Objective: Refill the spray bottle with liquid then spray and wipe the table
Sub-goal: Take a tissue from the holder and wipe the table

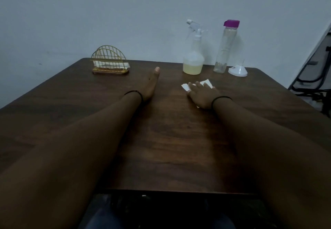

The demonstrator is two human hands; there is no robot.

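A clear spray bottle (193, 56) with a white trigger head stands at the back of the dark wooden table (170, 139), yellowish liquid filling its bottom part. Right of it stands a tall clear bottle (224, 49) with a purple cap, almost empty. A white funnel (238, 70) lies mouth-down beside that bottle. My right hand (202, 94) presses flat on a white folded napkin (206, 82) in front of the spray bottle. My left hand (151, 83) rests on its edge on the table, fingers straight, holding nothing.
A gold wire napkin holder (109, 62) with white napkins stands at the back left of the table. A pale wall rises right behind the table. A dark metal frame with cables (313, 78) stands off the table's right side.
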